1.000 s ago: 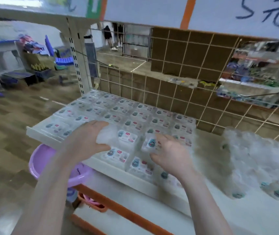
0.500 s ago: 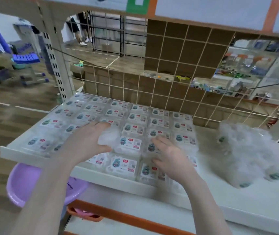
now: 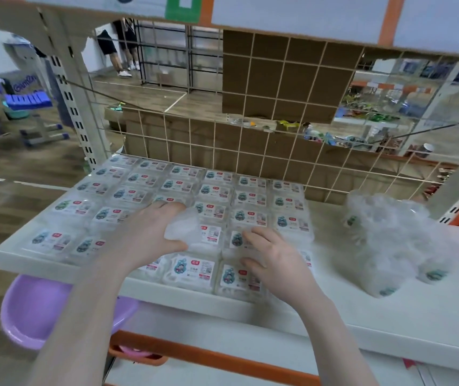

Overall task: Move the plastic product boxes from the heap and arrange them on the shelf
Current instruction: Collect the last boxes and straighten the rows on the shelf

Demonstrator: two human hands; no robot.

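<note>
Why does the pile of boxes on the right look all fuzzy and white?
In the head view, the heap of plastic boxes is smeared by blur and glare off clear plastic, so single boxes melt together; the arranged boxes near the hands stay sharper, labels showing; the shelf edge bends from the wide lens.

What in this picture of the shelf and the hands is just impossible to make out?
- Label text on the arranged boxes: too small and blurred in the head view.
- The number of boxes in the heap: a blurred, clear jumble.
- The box under the left hand: glare and the fingers hide its label.
- The box under the right hand: the hand covers most of it.
</note>
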